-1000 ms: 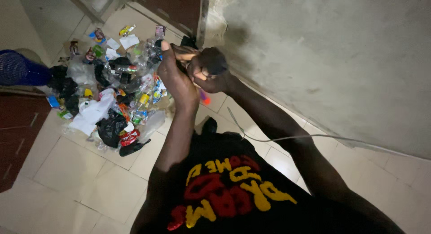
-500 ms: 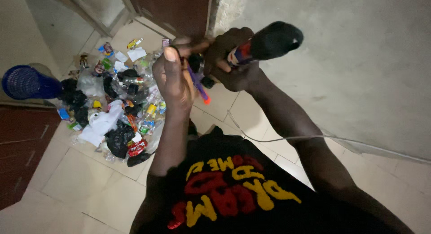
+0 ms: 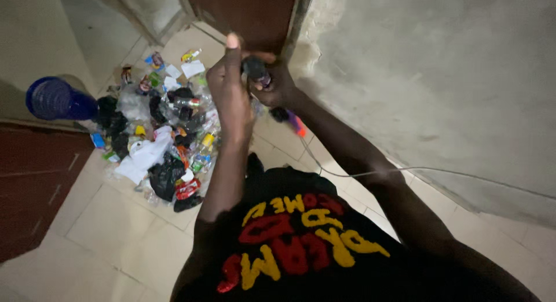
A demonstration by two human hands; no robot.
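Head view: both hands (image 3: 255,85) pinch a small dark tool (image 3: 256,70), its shape mostly hidden.

A small dark rounded object with a black top (image 3: 255,69) sits gripped between the left hand (image 3: 229,93) and the right hand (image 3: 279,85), held up in front of the chest. A thin pale cable (image 3: 370,173) trails from it, apparently; below hangs a red-and-purple part (image 3: 296,123), blurred.

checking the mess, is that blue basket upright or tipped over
Tipped: the blue basket lies on its side by the litter pile, its open mouth facing the camera.
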